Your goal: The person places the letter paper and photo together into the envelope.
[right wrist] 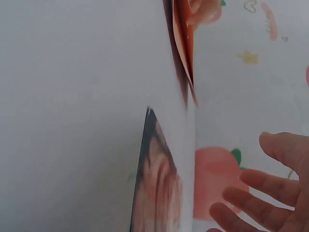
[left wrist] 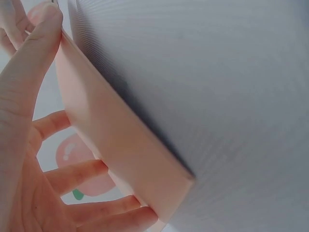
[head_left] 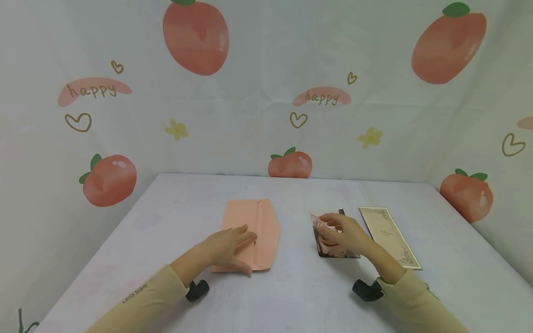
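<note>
Pink envelope [head_left: 243, 215] flat on the table [head_left: 287, 300], left of centre, flap folded out toward the right. Left hand [head_left: 229, 246] lies across its middle and near end, fingers spread, thumb by the near edge; touching it, not clenched. That hand covers part of the flap crease from the head view.

Photo print [head_left: 333, 249] sits to the right of the envelope, bare table between them. Right hand [head_left: 343, 233] is over it, fingers loosely bent and apart, nothing grasped; right wrist view shows the hand clear of the print. From the head view it blocks much of the print's upper right, so the picture is only partly readable.

Further right, next to the print: long beige card [head_left: 387, 231], dark border line, scrollwork in the corners, lying at a slant. Right forearm hides part of its left edge. Small lettering on it, too small to read.

Black wrist devices beside both cuffs. Behind the table: white backdrop [head_left: 250, 129] with peaches, hearts, flowers, "happy".
</note>
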### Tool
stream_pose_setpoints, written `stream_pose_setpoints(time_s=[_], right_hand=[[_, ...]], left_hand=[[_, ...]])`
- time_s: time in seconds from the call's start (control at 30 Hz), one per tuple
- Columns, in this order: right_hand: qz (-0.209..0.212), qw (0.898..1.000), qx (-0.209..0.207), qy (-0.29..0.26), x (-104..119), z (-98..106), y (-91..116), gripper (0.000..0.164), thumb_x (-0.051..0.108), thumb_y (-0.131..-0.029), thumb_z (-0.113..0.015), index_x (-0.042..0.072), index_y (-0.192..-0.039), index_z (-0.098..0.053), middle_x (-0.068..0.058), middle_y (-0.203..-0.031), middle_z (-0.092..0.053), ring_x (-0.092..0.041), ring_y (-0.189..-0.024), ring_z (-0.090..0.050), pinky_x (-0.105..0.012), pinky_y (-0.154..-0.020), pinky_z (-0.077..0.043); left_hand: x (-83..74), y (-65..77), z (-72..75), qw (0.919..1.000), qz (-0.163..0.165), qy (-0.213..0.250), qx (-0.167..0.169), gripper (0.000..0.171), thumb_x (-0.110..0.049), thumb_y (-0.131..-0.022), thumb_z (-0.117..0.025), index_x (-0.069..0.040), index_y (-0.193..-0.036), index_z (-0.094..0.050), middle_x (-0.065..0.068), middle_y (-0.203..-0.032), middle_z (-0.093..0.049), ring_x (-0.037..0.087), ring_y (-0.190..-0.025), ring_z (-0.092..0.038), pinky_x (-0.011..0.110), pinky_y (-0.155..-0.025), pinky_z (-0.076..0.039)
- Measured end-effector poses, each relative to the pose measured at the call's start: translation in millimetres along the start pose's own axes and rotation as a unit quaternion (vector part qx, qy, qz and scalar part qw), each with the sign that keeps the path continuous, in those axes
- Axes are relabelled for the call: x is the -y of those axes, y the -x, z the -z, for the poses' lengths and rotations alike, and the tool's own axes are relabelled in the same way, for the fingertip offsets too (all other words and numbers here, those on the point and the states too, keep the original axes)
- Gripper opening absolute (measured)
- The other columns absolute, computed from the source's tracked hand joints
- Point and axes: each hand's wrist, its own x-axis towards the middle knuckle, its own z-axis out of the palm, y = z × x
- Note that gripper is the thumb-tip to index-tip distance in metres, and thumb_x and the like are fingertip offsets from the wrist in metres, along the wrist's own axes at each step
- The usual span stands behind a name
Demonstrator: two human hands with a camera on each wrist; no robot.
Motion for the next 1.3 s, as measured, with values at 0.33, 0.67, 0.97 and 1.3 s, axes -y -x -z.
stream_pose_setpoints(time_s=[0.33,0.67,0.97,1.3], right_hand=[[-0.041,0.998,-0.052,0.006,-18.2,17.1,13.1,0.036,0.019,-0.091,-0.058,-0.006,-0.118,-0.057,-0.026,-0.115,-0.062,-0.041,-0.101,-0.062,-0.047,-0.081,-0.055],[-0.103,0.992,-0.07,0.017,-44.2,21.9,17.9,0.043,0.021,-0.088,-0.063,-0.009,-0.119,-0.054,-0.03,-0.114,-0.06,-0.043,-0.098,-0.062,-0.044,-0.075,-0.056],[-0.166,0.985,-0.043,0.007,-48.5,24.8,15.5,0.049,0.019,-0.086,-0.066,-0.015,-0.117,-0.051,-0.03,-0.103,-0.063,-0.042,-0.098,-0.062,-0.041,-0.075,-0.055],[-0.198,0.98,-0.035,0.0,-52.9,22.0,9.5,0.046,0.014,-0.079,-0.072,-0.016,-0.109,-0.055,-0.023,-0.091,-0.063,-0.024,-0.081,-0.061,-0.026,-0.063,-0.049]], left_hand=[[1.9,-0.2,-1.5,1.0,0.001,-0.001,-0.001,0.081,-0.061,-0.065,-0.073,-0.023,-0.131,-0.046,0.02,-0.146,-0.038,0.041,-0.129,-0.045,0.056,-0.098,-0.043],[2.5,-1.5,-2.7,1.0,-0.005,-0.005,0.0,0.078,-0.062,-0.065,-0.073,-0.025,-0.129,-0.046,0.02,-0.146,-0.038,0.041,-0.128,-0.045,0.056,-0.097,-0.044],[2.3,-1.5,-2.6,0.9999,-0.005,-0.009,0.0,0.079,-0.062,-0.065,-0.072,-0.025,-0.13,-0.046,0.02,-0.146,-0.038,0.042,-0.128,-0.045,0.056,-0.098,-0.043],[2.0,-1.2,-2.0,1.0,-0.005,-0.008,0.0,0.08,-0.062,-0.066,-0.073,-0.024,-0.131,-0.046,0.02,-0.146,-0.037,0.043,-0.127,-0.045,0.056,-0.1,-0.042]])
